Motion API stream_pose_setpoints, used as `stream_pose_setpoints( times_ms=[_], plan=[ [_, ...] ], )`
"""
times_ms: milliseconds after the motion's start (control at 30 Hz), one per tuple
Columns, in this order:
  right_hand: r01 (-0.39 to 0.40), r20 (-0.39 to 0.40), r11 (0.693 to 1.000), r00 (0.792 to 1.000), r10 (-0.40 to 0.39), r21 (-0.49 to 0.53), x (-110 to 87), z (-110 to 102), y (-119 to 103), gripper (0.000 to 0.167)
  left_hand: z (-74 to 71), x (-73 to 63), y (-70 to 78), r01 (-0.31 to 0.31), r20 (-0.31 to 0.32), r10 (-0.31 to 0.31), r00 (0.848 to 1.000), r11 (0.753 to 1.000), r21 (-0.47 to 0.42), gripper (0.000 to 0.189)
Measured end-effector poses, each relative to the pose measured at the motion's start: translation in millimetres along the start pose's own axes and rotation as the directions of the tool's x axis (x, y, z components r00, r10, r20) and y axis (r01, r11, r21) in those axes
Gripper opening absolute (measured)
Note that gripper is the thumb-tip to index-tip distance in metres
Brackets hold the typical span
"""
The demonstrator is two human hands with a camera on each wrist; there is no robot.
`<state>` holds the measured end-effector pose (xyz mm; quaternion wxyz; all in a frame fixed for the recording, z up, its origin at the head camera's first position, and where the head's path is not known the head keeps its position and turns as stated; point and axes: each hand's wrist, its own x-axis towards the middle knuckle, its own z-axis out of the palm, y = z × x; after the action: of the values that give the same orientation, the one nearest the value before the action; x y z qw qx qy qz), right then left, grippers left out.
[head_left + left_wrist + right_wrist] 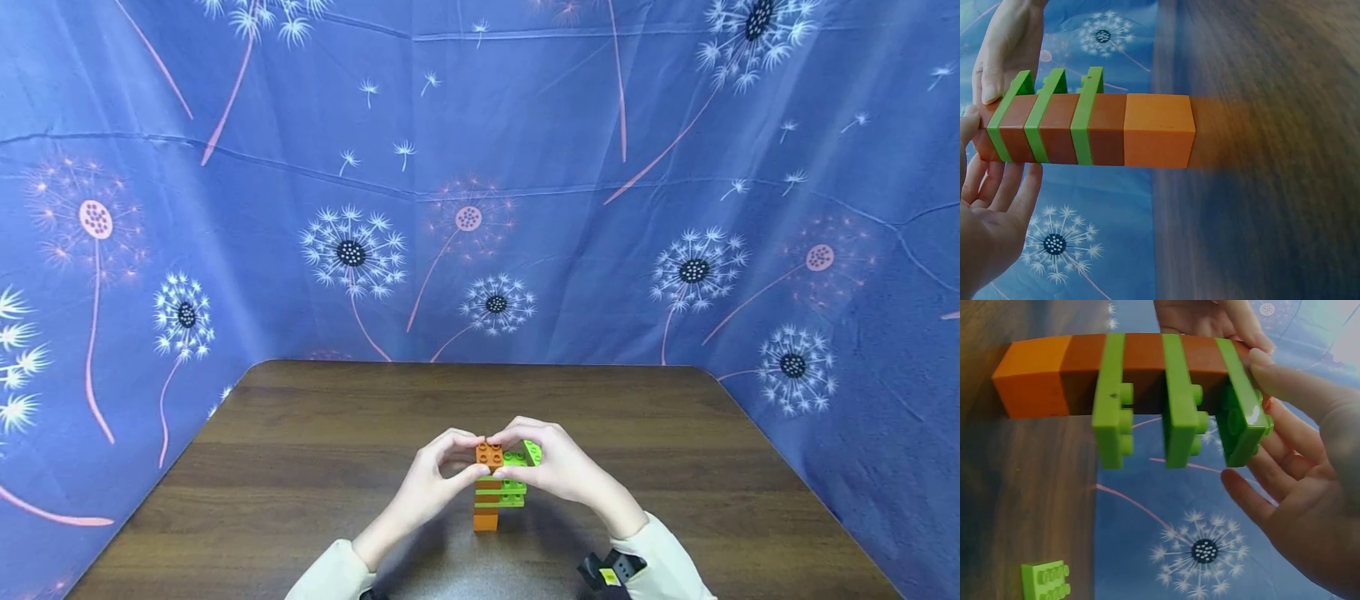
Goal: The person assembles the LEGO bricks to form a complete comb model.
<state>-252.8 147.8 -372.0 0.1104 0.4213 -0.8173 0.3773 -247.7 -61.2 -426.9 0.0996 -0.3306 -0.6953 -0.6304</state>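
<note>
A tower of toy building bricks (486, 522) stands upright on the table, with an orange brick (1159, 131) at its foot. Above that, brown bricks (1107, 130) alternate with three green plates (1179, 403), whose studded ends jut out toward the right. At the top sits a studded brown brick (490, 455). My left hand (429, 482) pinches this top brick from the left between thumb and fingers. From the right, my right hand (555, 463) pinches it too, thumb in front and index finger behind. Both sets of fingertips nearly meet there.
A loose green brick (1046, 581) lies on the table, partly behind the right hand in the head view (533, 452). The brown wooden table (315, 433) ends at a blue dandelion-print cloth (480, 108) along its back and sides.
</note>
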Motion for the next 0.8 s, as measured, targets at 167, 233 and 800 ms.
stream_pose_setpoints(
  times_ms=[167, 233, 800],
  plan=[
    [0.018, -0.036, 1.0, 0.999, -0.018, 0.006, -1.9, 4.0, 1.3, 0.035, -0.3, -0.1, 0.9, 0.025, -0.004, -0.025, 1.0, 1.0, -0.005, 0.033],
    [0.02, -0.039, 1.0, 0.999, -0.02, 0.004, -2.8, 5.1, 2.7, 0.034, 0.0, -0.8, 0.2, 0.035, -0.007, -0.035, 0.999, 0.999, -0.003, 0.033],
    [-0.108, -0.044, 0.993, 0.993, 0.111, 0.051, -6.7, 13.3, -2.3, 0.038, -0.6, -4.5, 6.2, 0.111, 0.008, -0.111, 0.994, 0.994, 0.022, 0.035]
  ],
)
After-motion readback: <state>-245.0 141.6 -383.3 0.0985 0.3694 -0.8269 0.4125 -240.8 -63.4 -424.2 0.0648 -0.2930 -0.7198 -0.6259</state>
